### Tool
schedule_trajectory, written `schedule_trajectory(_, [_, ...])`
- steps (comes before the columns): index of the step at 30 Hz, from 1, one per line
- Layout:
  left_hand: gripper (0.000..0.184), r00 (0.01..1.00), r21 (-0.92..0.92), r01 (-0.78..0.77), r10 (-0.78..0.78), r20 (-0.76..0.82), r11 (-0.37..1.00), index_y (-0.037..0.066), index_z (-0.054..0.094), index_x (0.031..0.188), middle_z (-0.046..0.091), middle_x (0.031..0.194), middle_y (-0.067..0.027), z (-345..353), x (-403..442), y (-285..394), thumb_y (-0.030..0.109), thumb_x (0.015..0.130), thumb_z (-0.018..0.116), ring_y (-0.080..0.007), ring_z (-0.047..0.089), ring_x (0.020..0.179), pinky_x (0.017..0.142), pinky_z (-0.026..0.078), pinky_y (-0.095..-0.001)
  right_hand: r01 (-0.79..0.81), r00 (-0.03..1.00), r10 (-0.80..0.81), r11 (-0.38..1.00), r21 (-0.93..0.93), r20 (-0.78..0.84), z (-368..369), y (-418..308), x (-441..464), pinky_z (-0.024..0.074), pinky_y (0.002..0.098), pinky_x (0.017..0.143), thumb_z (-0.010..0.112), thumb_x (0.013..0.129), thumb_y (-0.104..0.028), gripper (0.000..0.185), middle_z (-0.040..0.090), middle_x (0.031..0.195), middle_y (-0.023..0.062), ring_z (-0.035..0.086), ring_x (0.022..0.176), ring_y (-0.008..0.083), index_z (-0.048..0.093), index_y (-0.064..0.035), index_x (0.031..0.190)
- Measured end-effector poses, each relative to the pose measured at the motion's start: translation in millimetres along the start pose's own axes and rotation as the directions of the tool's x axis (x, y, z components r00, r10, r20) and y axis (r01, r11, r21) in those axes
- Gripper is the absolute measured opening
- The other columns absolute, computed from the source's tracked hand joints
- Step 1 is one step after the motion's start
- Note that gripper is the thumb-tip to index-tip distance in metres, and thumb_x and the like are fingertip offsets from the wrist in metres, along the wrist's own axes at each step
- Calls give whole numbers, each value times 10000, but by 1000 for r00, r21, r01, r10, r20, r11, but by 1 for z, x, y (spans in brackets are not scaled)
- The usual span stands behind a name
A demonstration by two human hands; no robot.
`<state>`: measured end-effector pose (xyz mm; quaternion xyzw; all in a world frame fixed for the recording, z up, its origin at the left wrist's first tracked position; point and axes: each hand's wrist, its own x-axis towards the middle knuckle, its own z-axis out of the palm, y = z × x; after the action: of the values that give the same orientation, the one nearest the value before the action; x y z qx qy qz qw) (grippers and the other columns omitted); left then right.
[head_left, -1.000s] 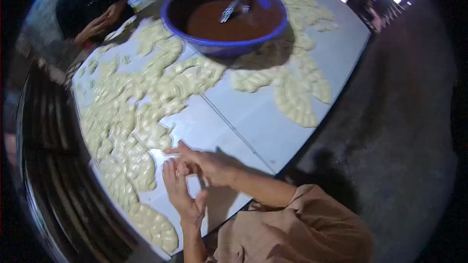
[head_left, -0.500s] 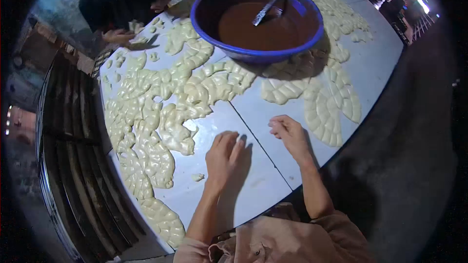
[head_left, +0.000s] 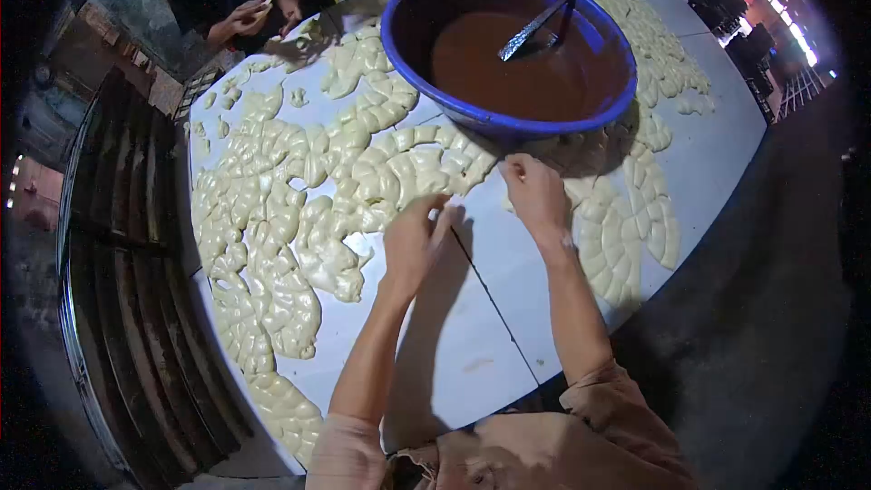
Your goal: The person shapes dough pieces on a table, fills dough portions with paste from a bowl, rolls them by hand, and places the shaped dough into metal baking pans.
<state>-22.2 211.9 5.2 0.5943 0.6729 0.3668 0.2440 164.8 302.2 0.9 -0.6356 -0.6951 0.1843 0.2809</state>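
Observation:
Pale, glossy dough pieces point(head_left: 272, 163) lie pressed together in a wide sheet on the white table point(head_left: 472, 327). My left hand point(head_left: 417, 240) is at the near edge of this dough, its thumb slightly apart from its bent fingers and nothing visible between them. Just below the basin, my right hand point(head_left: 535, 195) has its fingers curled together beside the dough edge; whatever they may hold is hidden. A blue basin point(head_left: 508, 124) of brown liquid point(head_left: 508, 73) stands beyond my hands. A dark-handled utensil point(head_left: 544, 20) leans in it, its lower end in the liquid.
Across the table, at the far left, a person's hands point(head_left: 263, 14) hold a small pale piece. Dark stacked trays or racks point(head_left: 136, 308) stand along the left side. More dough point(head_left: 626, 227) lies to the right, and a dark seam point(head_left: 490, 290) crosses the tabletop.
Both my hands have moved forward, toward the dough edge and the basin. The other person's hands have lifted and come together. The small loose dough bit near my left wrist no longer shows.

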Motion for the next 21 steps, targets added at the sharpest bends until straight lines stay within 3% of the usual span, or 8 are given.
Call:
schedule_trajectory(2, [292, 999, 64, -34, 34, -10, 997, 35, 702, 1065, 712, 988, -178, 9, 31, -1, 280, 925, 627, -339, 690, 814, 757, 530, -421, 38, 999, -31, 983, -181, 44, 8, -4, 11, 537, 470, 741, 612, 935, -329, 358, 698, 864, 242, 687, 844, 405, 709, 13, 903])
schedule_trajectory(6, [262, 997, 166, -62, 68, -32, 984, 61, 697, 1094, 701, 1028, -169, 13, 75, 0, 247, 934, 603, -354, 687, 872, 751, 534, -446, 8, 999, 4, 952, -305, 37, 14, -33, 16, 534, 509, 705, 610, 949, -307, 388, 690, 756, 235, 697, 773, 418, 717, 24, 778])
schedule_trajectory(10, [242, 981, 294, -190, 192, 23, 937, 82, 678, 1117, 681, 1110, -136, 18, 117, -22, 214, 930, 601, -364, 686, 882, 750, 538, -470, -38, 990, 69, 971, -237, 120, 28, -37, 23, 517, 545, 773, 599, 932, -397, 437, 689, 838, 278, 677, 843, 455, 727, 14, 858])
schedule_trajectory(13, [226, 976, 365, -212, 179, 122, 906, 87, 668, 1108, 672, 1141, -131, 27, 143, -32, 200, 933, 578, -377, 681, 896, 756, 541, -482, -166, 956, 211, 962, -216, 204, 15, -49, 27, 523, 523, 796, 630, 898, -441, 477, 688, 882, 291, 675, 863, 463, 727, 26, 892])
schedule_trajectory(14, [230, 964, 384, -255, 202, 174, 888, 72, 673, 1068, 686, 1085, -139, 28, 148, -36, 224, 942, 556, -385, 680, 902, 753, 544, -482, -207, 944, 254, 953, -223, 209, 15, -47, 29, 525, 511, 815, 651, 871, -448, 473, 685, 930, 301, 672, 884, 468, 728, 17, 915])
schedule_trajectory(17, [246, 952, 485, -224, 85, 293, 845, 58, 687, 997, 708, 1009, -152, 24, 166, -49, 266, 933, 572, -393, 680, 903, 760, 544, -484, -173, 948, 221, 961, -216, 228, 19, -38, 26, 520, 511, 822, 648, 869, -397, 416, 689, 964, 290, 668, 919, 460, 721, -5, 985])
schedule_trajectory(18, [241, 970, 439, -151, 47, 238, 886, 55, 702, 946, 723, 933, -157, 25, 167, -42, 281, 889, 645, -371, 692, 892, 757, 545, -470, -137, 970, 156, 984, -115, 184, 18, -39, 21, 515, 509, 835, 642, 855, -363, 400, 691, 993, 278, 660, 955, 452, 704, -24, 1059])
schedule_trajectory(21, [234, 928, 244, -191, 94, 360, 951, 69, 718, 957, 728, 924, -157, 4, 165, -34, 276, 848, 702, -335, 706, 883, 750, 547, -440, -229, 949, 253, 963, -142, 188, 18, -46, 20, 504, 462, 900, 648, 839, -372, 346, 718, 1002, 225, 684, 1008, 372, 755, -105, 1029])
